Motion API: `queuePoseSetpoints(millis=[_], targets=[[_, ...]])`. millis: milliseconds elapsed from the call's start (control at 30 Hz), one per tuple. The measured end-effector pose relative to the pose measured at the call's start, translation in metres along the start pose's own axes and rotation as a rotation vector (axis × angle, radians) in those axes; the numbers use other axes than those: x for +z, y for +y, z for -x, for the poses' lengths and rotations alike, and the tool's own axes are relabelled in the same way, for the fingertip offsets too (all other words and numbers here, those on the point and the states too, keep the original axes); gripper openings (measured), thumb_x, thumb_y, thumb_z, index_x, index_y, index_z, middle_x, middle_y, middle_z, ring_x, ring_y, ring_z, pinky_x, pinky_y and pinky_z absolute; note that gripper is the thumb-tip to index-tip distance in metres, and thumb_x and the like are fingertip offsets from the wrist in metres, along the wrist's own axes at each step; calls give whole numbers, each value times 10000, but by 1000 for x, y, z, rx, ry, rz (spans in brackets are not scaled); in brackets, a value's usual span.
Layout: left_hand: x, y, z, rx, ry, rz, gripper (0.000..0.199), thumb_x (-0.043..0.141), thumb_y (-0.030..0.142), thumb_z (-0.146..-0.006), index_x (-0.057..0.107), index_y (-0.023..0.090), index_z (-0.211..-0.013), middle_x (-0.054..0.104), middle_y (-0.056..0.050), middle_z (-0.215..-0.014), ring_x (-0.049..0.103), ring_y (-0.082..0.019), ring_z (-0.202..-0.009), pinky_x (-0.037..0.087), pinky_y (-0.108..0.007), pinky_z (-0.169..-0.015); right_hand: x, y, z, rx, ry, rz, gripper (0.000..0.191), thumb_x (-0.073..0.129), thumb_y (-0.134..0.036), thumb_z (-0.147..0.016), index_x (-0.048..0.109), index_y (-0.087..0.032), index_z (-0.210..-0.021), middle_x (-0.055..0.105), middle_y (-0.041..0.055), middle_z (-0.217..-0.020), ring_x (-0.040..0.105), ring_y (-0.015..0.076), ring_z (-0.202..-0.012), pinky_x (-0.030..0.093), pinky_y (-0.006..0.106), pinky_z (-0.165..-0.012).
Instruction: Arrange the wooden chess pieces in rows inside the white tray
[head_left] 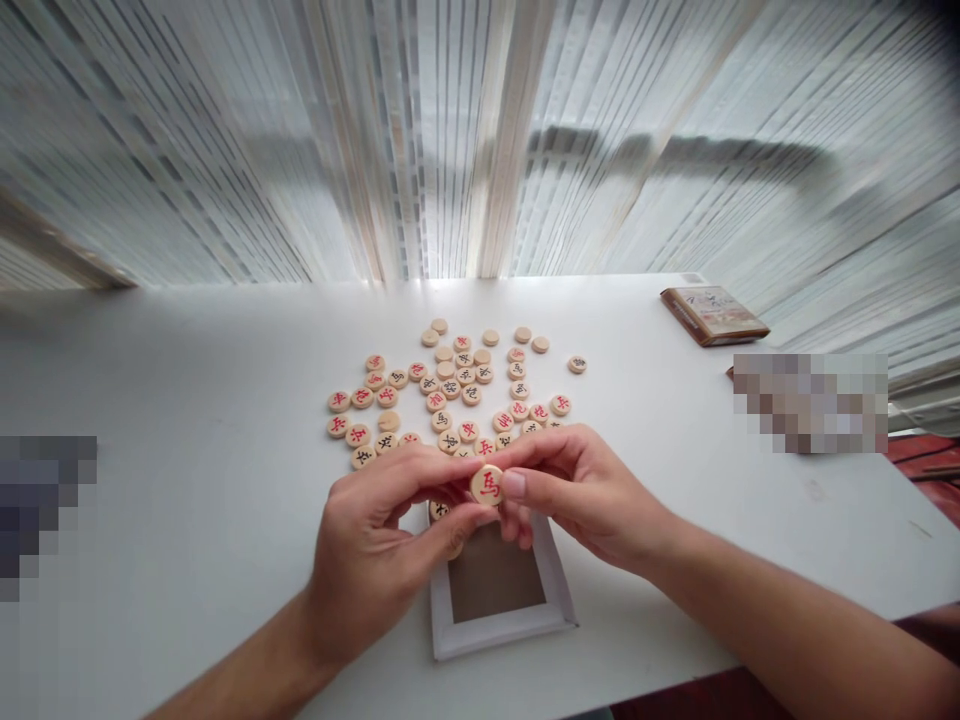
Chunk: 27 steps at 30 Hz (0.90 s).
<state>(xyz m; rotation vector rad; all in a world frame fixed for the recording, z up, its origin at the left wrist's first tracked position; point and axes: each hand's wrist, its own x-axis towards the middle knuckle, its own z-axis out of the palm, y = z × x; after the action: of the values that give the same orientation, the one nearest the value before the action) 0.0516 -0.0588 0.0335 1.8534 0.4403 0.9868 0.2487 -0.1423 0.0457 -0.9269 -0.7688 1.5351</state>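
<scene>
A round wooden Chinese chess piece (486,486) with a red character faces me, pinched between both hands. My left hand (375,545) holds its left edge with thumb and fingers. Thumb and fingers of my right hand (600,500) grip its right side. Below them lies a shallow white box (502,640) with a grey-brown bottom. At the box's far left, a piece with a black mark (439,511) is partly hidden by my left fingers. Beyond my hands, several more pieces (450,388) spread over the table, marked red or black, some blank side up.
A white table (225,400) runs back to a pale striped curtain (337,130). Toward the back right lies a brown box with a printed cover (716,314). Pixelated patches cover something at the right and the left edge. The table's front edge shows at lower right.
</scene>
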Motion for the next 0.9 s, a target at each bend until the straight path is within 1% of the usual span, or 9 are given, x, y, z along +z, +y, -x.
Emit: queuePoseSetpoints(millis=[133,233,300,400,500,667,767,833,900], targets=[[0,2,-3,113,20,-137,356,852,98,-881,808,261,-1194,804,-44,-966,747,-181,-837,635,-300,-743,2,0,-1,-44,42,8,259,991,-247,-748,888,-181,-977,807,45,-744,708,118,-590,615,213,-555],[0,6,-5,191,27,-198,355,872,114,-871,809,274,-1181,810,-27,-934,749,-178,-806,629,-292,-726,3,0,-1,-41,56,-3,273,1018,-180,-685,886,-194,-924,804,32,-729,716,115,-588,614,200,-555],[0,7,-6,213,33,-223,346,873,125,-872,811,279,-1175,814,-24,-923,755,-182,-792,630,-290,-713,3,0,0,-22,58,-7,275,1028,-188,-668,880,-183,-900,795,29,-708,720,122,-581,613,203,-542],[0,8,-6,225,51,-253,341,871,134,-872,815,272,-1179,813,-27,-928,760,-181,-797,628,-284,-714,3,0,0,12,50,-1,273,1014,-244,-713,870,-154,-927,785,34,-690,725,128,-576,619,206,-541],[0,6,-5,197,58,-228,364,888,141,-859,816,275,-1190,805,-20,-931,751,-166,-800,626,-276,-733,3,-1,-1,25,38,-20,279,993,-279,-754,857,-144,-956,776,30,-677,727,128,-562,620,200,-532],[0,0,0,66,66,-96,443,901,142,-846,799,278,-1255,812,-20,-965,753,-156,-782,647,-276,-752,2,-1,-2,49,29,-83,264,975,-278,-785,834,-158,-973,785,19,-697,744,129,-550,608,178,-491],[0,-1,0,54,63,-63,419,887,109,-850,819,263,-1234,816,-27,-943,753,-150,-762,645,-260,-729,2,-1,-3,63,25,-86,274,973,-283,-787,821,-159,-979,787,16,-710,751,136,-558,616,186,-497],[0,-1,-1,57,54,-46,410,879,100,-855,830,262,-1228,825,-39,-959,756,-154,-780,647,-252,-728,1,0,-3,53,31,-70,274,969,-281,-793,818,-161,-987,785,14,-718,751,136,-562,618,189,-499],[1,-1,-1,32,48,-16,410,873,101,-859,836,273,-1229,834,-44,-989,767,-156,-809,657,-241,-741,1,1,-3,30,41,-53,276,970,-280,-792,819,-163,-991,783,12,-721,744,132,-556,610,183,-488]])
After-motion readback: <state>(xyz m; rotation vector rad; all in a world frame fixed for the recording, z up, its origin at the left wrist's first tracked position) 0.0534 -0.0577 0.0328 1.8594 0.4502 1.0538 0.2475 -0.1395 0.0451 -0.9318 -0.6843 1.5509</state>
